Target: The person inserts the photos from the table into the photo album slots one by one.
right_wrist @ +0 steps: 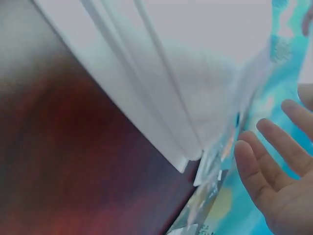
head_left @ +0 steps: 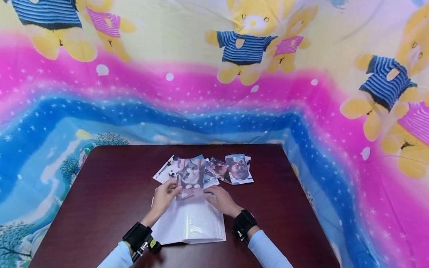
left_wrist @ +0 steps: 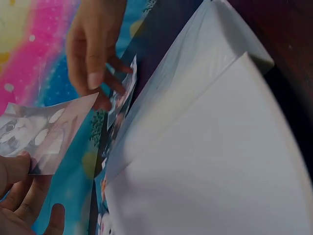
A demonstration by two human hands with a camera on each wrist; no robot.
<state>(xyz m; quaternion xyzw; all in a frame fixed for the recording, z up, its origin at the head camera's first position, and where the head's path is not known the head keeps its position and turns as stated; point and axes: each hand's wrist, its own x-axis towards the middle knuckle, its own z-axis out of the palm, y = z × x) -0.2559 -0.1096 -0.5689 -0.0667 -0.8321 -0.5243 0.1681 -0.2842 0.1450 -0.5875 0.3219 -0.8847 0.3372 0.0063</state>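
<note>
My left hand (head_left: 165, 196) pinches a cat photo (head_left: 192, 173) by its lower left edge, thumb on the printed face. The photo stands raised above the far part of an open photo album (head_left: 202, 222), whose white page and clear sleeve face up. Close to the photo's lower right corner, my right hand (head_left: 223, 201) hovers with its fingers extended and parted, holding nothing. In the left wrist view the cat photo (left_wrist: 41, 132) sits between thumb and fingers. The right wrist view shows the right hand's palm (right_wrist: 288, 196) with loosely spread fingers.
Behind the album lie several loose animal photos: a panda print (head_left: 167, 171) at left, a dark one (head_left: 219, 169) and a dog-like one (head_left: 239, 169) at right. They overlap on the dark wooden table (head_left: 120, 186). A patterned cloth (head_left: 159, 84) hangs around the table.
</note>
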